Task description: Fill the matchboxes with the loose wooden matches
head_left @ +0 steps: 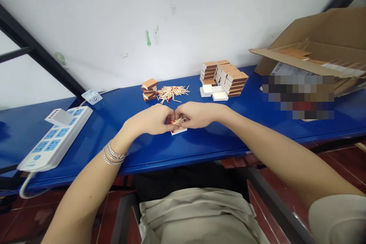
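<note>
Both my hands meet over a small white matchbox tray (179, 131) on the blue table. Red-tipped matches (179, 121) lie in a bunch above the tray, pinched between my fingers. My left hand (156, 119) closes on the bunch from the left, at the red heads. From the right, my right hand (197, 115) grips the same bunch by its pale ends. Just behind my hands is a loose pile of matches (173, 92). Left of that pile stands a short stack of brown matchbox sleeves (149, 89).
Several stacked matchboxes (233, 78) stand against the wall, with white trays (220, 96) in front. An open cardboard box (317, 34) is at the right, beside a blurred patch. A power strip (57, 137) and a small white device (92, 97) lie to the left.
</note>
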Available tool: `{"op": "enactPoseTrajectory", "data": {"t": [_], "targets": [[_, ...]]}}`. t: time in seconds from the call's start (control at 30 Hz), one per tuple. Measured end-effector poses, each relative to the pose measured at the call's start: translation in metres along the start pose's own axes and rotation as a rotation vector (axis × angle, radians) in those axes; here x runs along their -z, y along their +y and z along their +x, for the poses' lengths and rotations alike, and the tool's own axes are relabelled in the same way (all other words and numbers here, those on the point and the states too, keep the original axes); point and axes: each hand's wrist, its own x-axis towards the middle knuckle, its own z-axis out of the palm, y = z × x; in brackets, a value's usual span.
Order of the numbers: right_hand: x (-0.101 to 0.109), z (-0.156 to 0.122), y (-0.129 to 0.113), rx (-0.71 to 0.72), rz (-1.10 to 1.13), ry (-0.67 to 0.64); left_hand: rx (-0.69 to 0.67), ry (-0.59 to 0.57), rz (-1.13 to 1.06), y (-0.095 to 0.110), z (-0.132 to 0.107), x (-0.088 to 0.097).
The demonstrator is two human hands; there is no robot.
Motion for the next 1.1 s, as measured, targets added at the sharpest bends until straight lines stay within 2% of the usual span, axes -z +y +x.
{"op": "enactPoseTrajectory", "data": {"t": [0.33,0.57,0.7,0.97,1.1], "targets": [[0.007,-0.001,0.014,0.072,0.095,0.074,0.058,-0.032,-0.121,-0.003,-0.001,0.006],[0.009,-0.001,0.018,0.047,0.231,0.034,0.177,-0.166,-0.167,-0.005,0.000,0.005],[0.008,-0.001,0.019,0.063,0.237,0.048,0.146,-0.131,-0.142,-0.005,0.002,0.000],[0.011,-0.001,0.017,0.101,0.202,0.155,0.095,-0.112,-0.149,-0.010,0.002,0.001],[0.006,0.002,0.017,0.112,0.192,0.149,0.086,-0.093,-0.136,-0.013,0.002,0.001]]}}
